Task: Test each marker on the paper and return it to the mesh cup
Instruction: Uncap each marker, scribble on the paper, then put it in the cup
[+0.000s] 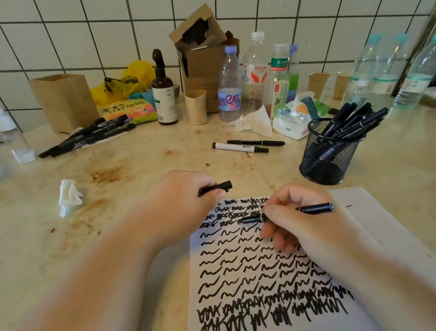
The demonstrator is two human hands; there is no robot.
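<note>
The counter (134, 172) is stained and crowded along the tiled wall, and the paper (245, 267) lying at its near edge tells most of the story: it is nearly filled with black squiggles, dense scribble at the bottom, rows of wavy strokes through the middle, tighter scrawl at the top, so many markers look to have been tried already. The mesh cup (325, 154) stands just beyond the paper's far right corner, holding a good bunch of dark markers leaning right; these are likely the tested ones, though that is a guess. Still outside the cup are a pile of markers (87, 139) at the far left and two loose markers (246, 146) lying side by side at mid-counter, so a fair share probably remains. The right hand (302, 226) has its grip pinched on the marker (288, 213), a slim black barrel held low and nearly flat, tip pointing left and down at the upper scrawl; whether the tip touches the sheet I cannot tell. The left hand (185, 196), at the paper's top left corner, has its grip closed around the cap (218, 186), a short black piece poking out to the right. This marker still needs capping and dropping into the cup.
</note>
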